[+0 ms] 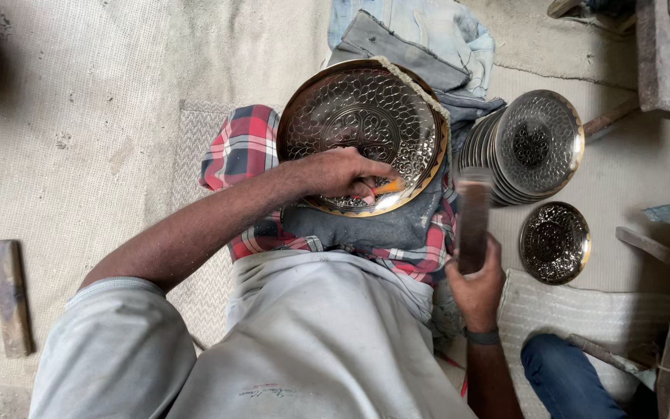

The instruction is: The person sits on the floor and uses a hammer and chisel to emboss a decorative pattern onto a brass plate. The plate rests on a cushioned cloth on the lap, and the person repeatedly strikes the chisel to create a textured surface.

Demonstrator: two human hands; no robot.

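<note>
A large round engraved metal plate (366,116) with a brass rim leans on a dark cloth pad over a red checked cloth (243,147) on my lap. My left hand (339,172) rests on the plate's lower part, fingers closed around a small orange-tipped tool pressed to the engraved surface. To the right of the plate, my right hand (476,287) grips a dark wooden mallet (473,217), held upright and blurred.
A leaning stack of engraved plates (533,143) stands at the right, with a small engraved bowl (554,242) below it. A wooden block (11,296) lies on the mat at left. Folded cloths lie beyond the plate; wooden pieces sit at the right edge.
</note>
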